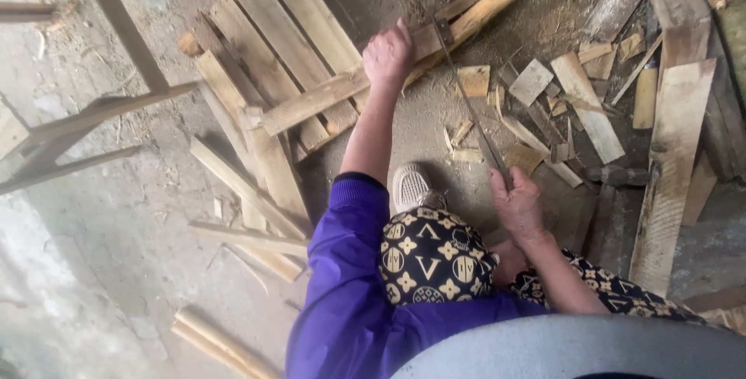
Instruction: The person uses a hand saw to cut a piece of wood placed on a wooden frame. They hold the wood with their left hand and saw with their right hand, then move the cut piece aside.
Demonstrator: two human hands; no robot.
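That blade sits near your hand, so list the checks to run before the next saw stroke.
1. Left hand gripping the plank: ok.
2. Right hand closed on the saw handle: ok.
3. Blade apart from the left fingers: ok, a gap shows, though a narrow one.
4. Shoe out of the blade's line: ok.
5. Plank resting steady on the boards beneath: cannot tell.
6. Ground beside the saw free of offcuts: not ok, scraps lie scattered there.
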